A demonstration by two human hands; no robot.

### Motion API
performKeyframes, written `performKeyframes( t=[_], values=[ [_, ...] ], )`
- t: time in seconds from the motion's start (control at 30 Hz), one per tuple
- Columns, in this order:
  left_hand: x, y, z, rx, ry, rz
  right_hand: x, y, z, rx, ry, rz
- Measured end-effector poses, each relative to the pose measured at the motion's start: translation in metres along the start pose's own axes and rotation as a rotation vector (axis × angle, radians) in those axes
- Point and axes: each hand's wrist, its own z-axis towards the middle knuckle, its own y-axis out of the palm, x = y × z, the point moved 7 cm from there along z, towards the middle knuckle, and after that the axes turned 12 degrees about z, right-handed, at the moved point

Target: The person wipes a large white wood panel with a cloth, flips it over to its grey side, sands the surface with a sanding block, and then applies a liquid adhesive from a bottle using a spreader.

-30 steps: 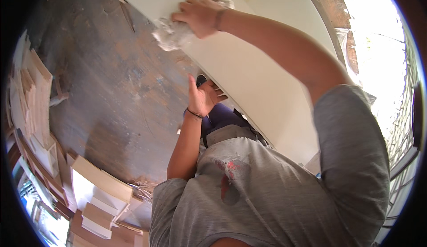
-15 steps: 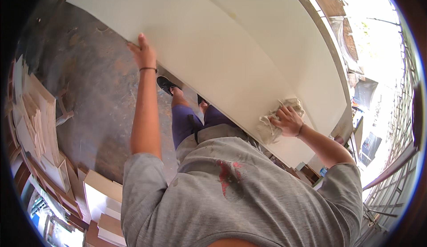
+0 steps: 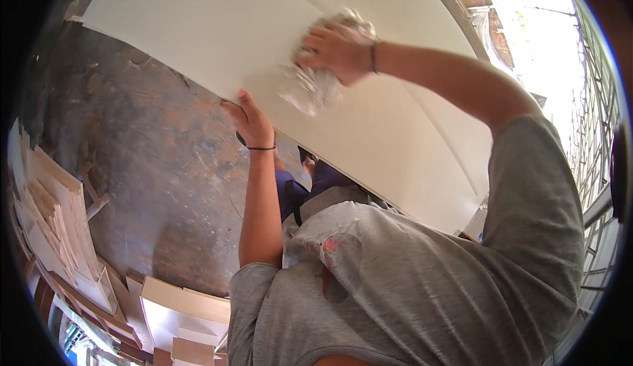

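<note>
A large pale cream panel (image 3: pixel 217 43) stretches across the upper middle, its near edge running slantwise past my body. My right hand (image 3: pixel 339 53) presses a crumpled whitish cloth (image 3: pixel 310 92) onto the panel's face, fingers bent over it; the cloth bunches out on both sides and is blurred by motion. At the near edge of the panel, my left hand (image 3: pixel 252 121) grips the border, thumb lying on top and the other fingers partly hidden at the edge.
A stained dark floor (image 3: pixel 151 168) lies to the left. Stacked board pieces (image 3: pixel 56 201) stand at the far left, with pale boxes or boards (image 3: pixel 188 307) at lower left. A metal lattice (image 3: pixel 597 122) and bright daylight are on the right.
My right hand has swept the cloth up and left across the panel, from the near right end to the middle. My left hand sits lower and further right in view, still at the edge.
</note>
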Motion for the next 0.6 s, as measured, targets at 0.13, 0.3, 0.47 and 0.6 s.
performKeyframes(
  t=[0.13, 0.3, 0.47, 0.6],
  values=[
    [-0.012, -0.021, 0.048, 0.0, -0.063, 0.019, 0.05, -0.052, 0.145, 0.138, 0.016, -0.032],
    [-0.01, -0.034, 0.064, -0.24, -0.305, -0.229, 0.048, -0.047, 0.156, 0.216, 0.109, -0.002],
    [-0.019, -0.054, 0.077, -0.257, -0.32, -0.309, -0.037, 0.029, 0.004, -0.12, 0.115, 0.037],
    [-0.02, -0.05, 0.072, -0.31, -0.356, -0.443, -0.114, 0.05, -0.111, -0.169, 0.178, 0.219]
  ],
)
